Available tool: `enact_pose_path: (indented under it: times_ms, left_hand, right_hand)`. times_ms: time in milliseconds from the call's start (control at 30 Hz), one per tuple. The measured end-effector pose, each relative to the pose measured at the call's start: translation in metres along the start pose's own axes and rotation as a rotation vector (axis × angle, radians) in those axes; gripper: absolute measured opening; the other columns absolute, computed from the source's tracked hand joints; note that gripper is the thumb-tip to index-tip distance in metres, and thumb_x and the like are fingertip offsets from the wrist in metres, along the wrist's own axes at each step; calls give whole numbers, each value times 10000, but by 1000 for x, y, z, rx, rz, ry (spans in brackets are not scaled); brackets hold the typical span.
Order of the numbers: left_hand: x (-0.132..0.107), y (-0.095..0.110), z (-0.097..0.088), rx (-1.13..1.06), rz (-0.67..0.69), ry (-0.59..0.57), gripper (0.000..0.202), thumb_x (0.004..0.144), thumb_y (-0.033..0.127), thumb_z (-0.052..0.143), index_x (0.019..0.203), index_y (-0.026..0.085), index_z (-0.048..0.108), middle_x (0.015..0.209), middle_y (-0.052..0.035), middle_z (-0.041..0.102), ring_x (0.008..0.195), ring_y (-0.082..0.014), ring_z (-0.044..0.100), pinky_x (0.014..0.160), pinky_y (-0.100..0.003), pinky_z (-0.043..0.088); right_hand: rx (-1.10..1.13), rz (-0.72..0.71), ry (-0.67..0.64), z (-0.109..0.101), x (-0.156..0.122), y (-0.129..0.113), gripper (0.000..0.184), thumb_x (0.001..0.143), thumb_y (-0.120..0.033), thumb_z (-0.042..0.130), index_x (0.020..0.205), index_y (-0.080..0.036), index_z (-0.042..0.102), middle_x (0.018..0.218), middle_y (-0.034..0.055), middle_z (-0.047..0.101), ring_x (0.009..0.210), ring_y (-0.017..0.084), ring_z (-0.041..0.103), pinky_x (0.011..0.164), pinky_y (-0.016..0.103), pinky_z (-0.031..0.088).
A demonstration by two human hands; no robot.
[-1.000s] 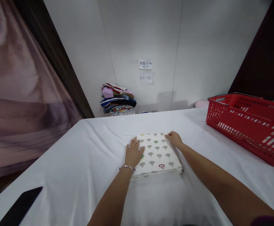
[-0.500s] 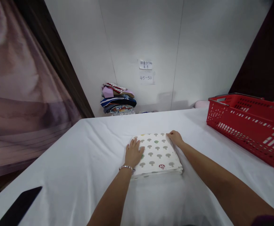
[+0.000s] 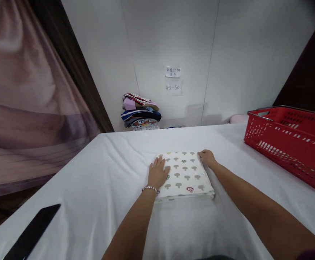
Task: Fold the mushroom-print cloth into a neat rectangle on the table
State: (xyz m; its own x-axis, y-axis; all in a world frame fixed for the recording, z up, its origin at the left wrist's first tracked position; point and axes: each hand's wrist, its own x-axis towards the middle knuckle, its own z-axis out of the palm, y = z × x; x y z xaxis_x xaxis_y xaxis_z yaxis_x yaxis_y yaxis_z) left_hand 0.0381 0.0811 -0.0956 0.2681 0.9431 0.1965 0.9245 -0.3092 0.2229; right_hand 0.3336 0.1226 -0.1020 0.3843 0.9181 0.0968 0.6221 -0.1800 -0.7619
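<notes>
A folded white cloth [image 3: 186,177] printed with grey, green, red and yellow mushrooms lies flat on the white-covered table. Along its left edge rests my left hand [image 3: 158,173], open, with the fingers spread over the top layer and a bracelet at the wrist. My right hand [image 3: 207,157] is at the far right corner, fingers closed on the cloth's edge. The fingertips there are partly hidden, and the cloth's layers show along its near edge.
A red plastic basket [image 3: 290,144] with metal handles stands at the right. Behind the table's far edge is a pile of folded fabrics [image 3: 141,112] against the wall. A dark flat object [image 3: 34,231] lies at the near left, and a pink curtain [image 3: 38,101] hangs at the left.
The whole view has shifted slightly, so everything appears a little farther right. Both hands keep their places on the cloth, which looks unchanged.
</notes>
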Motion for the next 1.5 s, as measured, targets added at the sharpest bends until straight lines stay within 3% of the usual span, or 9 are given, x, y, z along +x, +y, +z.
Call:
enact_pose_path:
  times_ms: [300, 633, 800, 1067, 1367, 1433, 1500]
  left_hand:
    - [1, -2, 3, -15, 8, 25, 499, 892, 463, 297, 1316, 228, 416, 1467, -34, 285, 1350, -234, 219, 1064, -438, 253]
    - [1, -2, 3, -25, 13, 36, 487, 892, 457, 319, 1310, 229, 422, 1462, -31, 296, 1348, -223, 227, 1063, -429, 265]
    - [2, -2, 3, -49, 15, 42, 471, 887, 435, 352, 1297, 220, 435, 1457, -56, 305, 1346, -234, 233, 1050, -420, 287]
    - [2, -3, 1, -98, 41, 57, 457, 884, 411, 375, 1271, 182, 458, 1447, -83, 321, 1342, -253, 241, 1025, -432, 327]
    - [-1, -1, 2, -171, 52, 55, 414, 876, 368, 421, 1256, 205, 455, 1430, -91, 344, 1339, -250, 246, 1032, -453, 322]
    - [-1, -2, 4, -180, 48, 61, 421, 877, 372, 424, 1263, 207, 443, 1433, -97, 334, 1343, -251, 238, 1033, -458, 320]
    - [-2, -2, 5, -186, 46, 67, 424, 876, 373, 427, 1267, 209, 436, 1436, -101, 327, 1345, -251, 232, 1030, -459, 323]
  right_hand:
    - [-20, -90, -142, -11, -27, -3, 328, 676, -462, 554, 494, -193, 509, 494, -20, 516, 520, 129, 472, 507, 240, 322]
    - [-81, -67, -140, -10, -41, 11, 258, 731, -365, 489, 553, -185, 536, 561, 1, 560, 577, 143, 516, 523, 232, 343]
    - [-177, -74, -143, -13, -35, 2, 237, 746, -367, 518, 599, -184, 556, 634, 14, 611, 618, 144, 537, 544, 230, 337]
    - [-319, -27, -83, -8, -5, -29, 245, 757, -407, 539, 744, -179, 627, 805, 65, 663, 743, 184, 582, 588, 244, 350]
    - [-383, -26, -122, -11, -1, -11, 275, 806, -327, 454, 822, -137, 652, 853, 107, 675, 813, 220, 614, 660, 275, 422]
    - [-406, -45, -117, -10, -2, -16, 301, 806, -312, 452, 949, -123, 638, 960, 137, 659, 911, 256, 596, 733, 317, 434]
    - [-438, -172, -83, -6, -6, -27, 389, 813, -290, 447, 1143, -117, 557, 1175, 162, 578, 1095, 282, 512, 861, 361, 407]
